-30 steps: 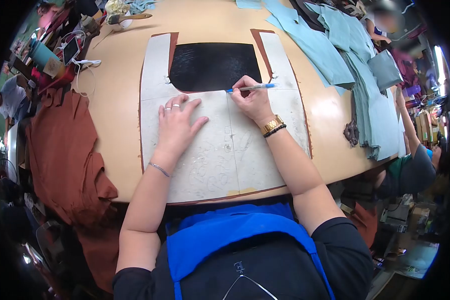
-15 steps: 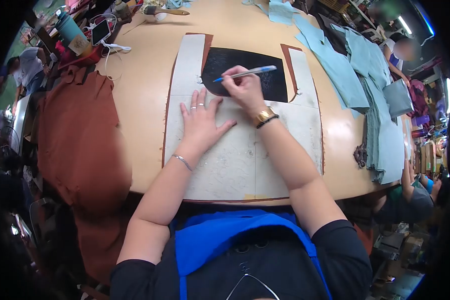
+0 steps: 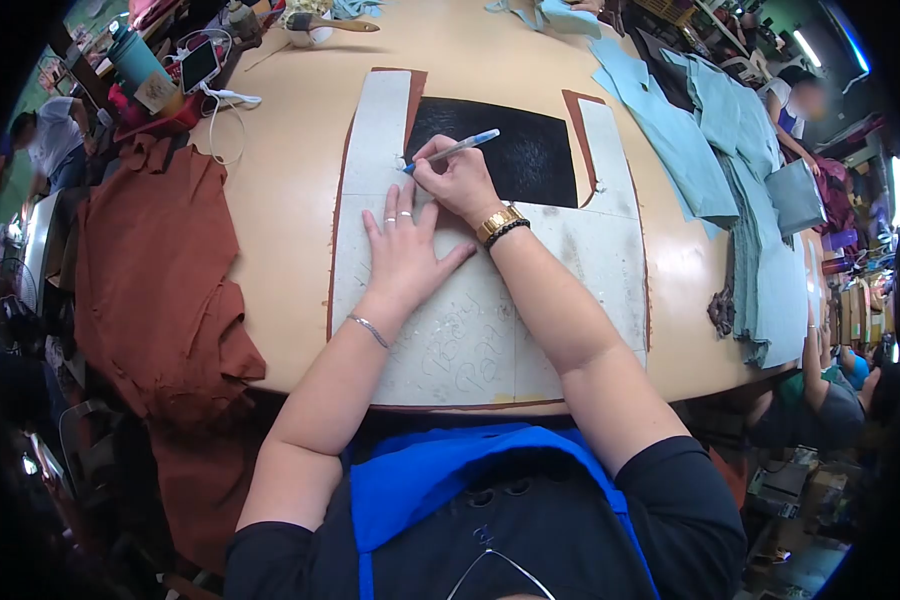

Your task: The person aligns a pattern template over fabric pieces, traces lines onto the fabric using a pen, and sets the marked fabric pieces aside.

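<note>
Right hand: grip closed on the pen, fingertips pinching low on the barrel; gold watch and dark bracelet at the wrist.
Pen: blue-tipped, tilted, point at the notch's near corner, toward 11 o'clock from the card's middle; upper end leaning toward 2 o'clock.
Left hand: grip open, fingers spread, palm down on the card, holding nothing; two rings and a silver bracelet.
White card: lying flat, two arms reaching toward 12 o'clock, notch between; handwriting on its near part.
Brown leather: under the card, showing along its edges.
Black sheet: in the notch, at 12 o'clock.
Surface: pale tan, bearing all the above.
Dark crumpled scrap: at 3 o'clock.
Light blue pieces: layered, at 2 o'clock.
Brush: at 11 o'clock.
Phone: cable attached, at 10 o'clock, near a teal tumbler.
Brown leather heap: at 9 o'clock, draped over the edge.
</note>
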`<state>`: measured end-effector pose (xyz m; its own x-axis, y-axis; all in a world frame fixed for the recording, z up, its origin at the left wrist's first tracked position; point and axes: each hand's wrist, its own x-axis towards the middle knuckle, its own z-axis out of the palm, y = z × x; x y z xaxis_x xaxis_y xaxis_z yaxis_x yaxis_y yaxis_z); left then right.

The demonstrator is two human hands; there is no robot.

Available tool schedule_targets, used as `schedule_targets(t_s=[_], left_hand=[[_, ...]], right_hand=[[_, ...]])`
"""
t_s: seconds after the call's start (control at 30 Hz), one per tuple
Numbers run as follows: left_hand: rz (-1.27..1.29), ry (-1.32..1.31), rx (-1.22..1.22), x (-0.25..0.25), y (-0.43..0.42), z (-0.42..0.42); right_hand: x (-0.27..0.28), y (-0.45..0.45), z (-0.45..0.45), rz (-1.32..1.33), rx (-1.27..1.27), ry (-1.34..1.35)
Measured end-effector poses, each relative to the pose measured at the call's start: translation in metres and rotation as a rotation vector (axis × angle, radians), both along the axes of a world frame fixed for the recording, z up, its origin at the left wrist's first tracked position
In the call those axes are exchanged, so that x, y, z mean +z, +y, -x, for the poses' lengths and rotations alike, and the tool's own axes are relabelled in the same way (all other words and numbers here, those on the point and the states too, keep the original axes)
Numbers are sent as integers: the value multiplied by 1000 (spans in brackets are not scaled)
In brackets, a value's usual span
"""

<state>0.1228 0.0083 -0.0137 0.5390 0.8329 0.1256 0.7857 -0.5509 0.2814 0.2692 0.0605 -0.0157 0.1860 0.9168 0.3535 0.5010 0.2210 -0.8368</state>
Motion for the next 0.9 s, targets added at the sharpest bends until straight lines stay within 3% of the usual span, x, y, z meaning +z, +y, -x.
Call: schedule_targets(t_s=[0.23,0.3,0.37,0.53,0.67,0.9], left_hand=[[42,-22,-22,3,-1,1],[53,-34,-23,5,-2,-1],[58,-32,-27,7,-3,-2],[52,-37,-16,9,-6,0],[99,-22,-6,15,-7,-3],[70,-6,-6,9,-6,-3]], right_hand=[[-10,3,1,-86,40,152],[1,-5,-6,-23,15,23],[-1,-13,-19,-58,-71,196],[-10,-72,-128,-209,-350,84],[-14,-125,-198,-108,-516,134],[-13,-134,-202,10,-520,84]])
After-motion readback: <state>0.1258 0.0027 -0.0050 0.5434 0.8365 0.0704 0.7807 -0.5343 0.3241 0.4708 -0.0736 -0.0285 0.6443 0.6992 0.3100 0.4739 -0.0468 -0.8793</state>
